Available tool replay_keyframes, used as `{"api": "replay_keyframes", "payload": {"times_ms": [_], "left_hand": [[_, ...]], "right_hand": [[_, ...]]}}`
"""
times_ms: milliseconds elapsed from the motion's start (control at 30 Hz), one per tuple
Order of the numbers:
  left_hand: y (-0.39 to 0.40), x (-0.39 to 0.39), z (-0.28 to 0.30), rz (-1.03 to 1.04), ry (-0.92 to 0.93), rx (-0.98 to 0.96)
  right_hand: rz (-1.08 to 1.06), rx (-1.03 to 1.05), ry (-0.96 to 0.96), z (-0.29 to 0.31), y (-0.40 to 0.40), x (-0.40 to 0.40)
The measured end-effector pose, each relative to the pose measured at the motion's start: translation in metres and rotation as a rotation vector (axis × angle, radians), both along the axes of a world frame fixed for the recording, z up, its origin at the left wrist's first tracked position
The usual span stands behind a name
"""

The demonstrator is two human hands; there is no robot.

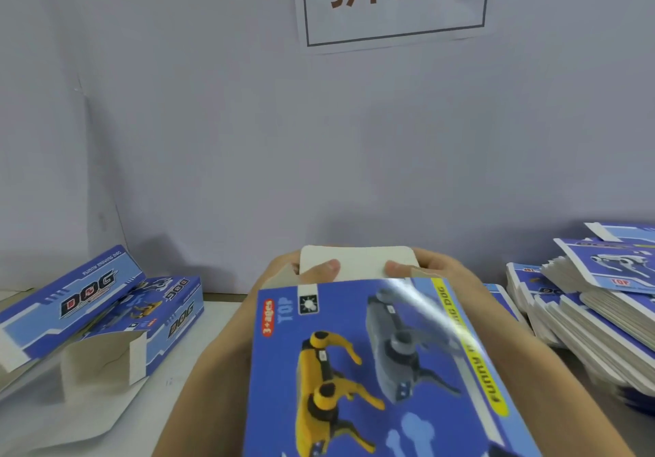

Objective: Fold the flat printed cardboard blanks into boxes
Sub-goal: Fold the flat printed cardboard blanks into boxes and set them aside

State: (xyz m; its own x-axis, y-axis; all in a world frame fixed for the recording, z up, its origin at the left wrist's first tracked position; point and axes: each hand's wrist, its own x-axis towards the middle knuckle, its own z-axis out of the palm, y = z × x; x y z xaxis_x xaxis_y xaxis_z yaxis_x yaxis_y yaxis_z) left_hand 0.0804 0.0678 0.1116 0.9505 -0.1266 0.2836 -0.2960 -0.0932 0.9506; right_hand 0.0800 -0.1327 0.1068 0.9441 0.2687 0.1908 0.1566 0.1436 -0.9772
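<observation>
A blue printed box [372, 361] with a yellow and a grey robot dog on it is held up in front of me, its far end open. My left hand [283, 276] grips the far left corner, thumb pressed on the white end flap [358, 261]. My right hand [436, 267] grips the far right corner, its thumb on the same flap. The flap stands bent toward me over the opening. Both forearms run under the box, which hides most of the fingers.
Two folded blue "DOG" boxes [106, 307] lie at the left, one with an open grey flap [102, 357]. A fanned stack of flat blanks [595, 311] sits at the right. A grey wall with a paper sign [393, 3] stands behind the white table [198, 343].
</observation>
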Motion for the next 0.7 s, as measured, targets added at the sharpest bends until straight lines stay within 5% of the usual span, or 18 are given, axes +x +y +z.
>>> {"api": "replay_keyframes", "payload": {"times_ms": [100, 300, 500, 700], "left_hand": [[-0.003, -0.004, -0.007, -0.119, -0.040, -0.062], [0.000, 0.005, -0.010, -0.023, -0.150, -0.017], [0.000, 0.005, -0.008, -0.093, -0.077, 0.001], [-0.010, -0.008, -0.011, -0.224, 0.012, -0.281]], "right_hand": [[-0.080, 0.046, -0.045, 0.001, -0.002, 0.000], [-0.039, 0.144, -0.025, -0.001, 0.000, -0.006], [-0.136, 0.112, -0.017, 0.005, 0.001, -0.008], [-0.318, 0.146, -0.048, 0.012, -0.014, -0.010]]}}
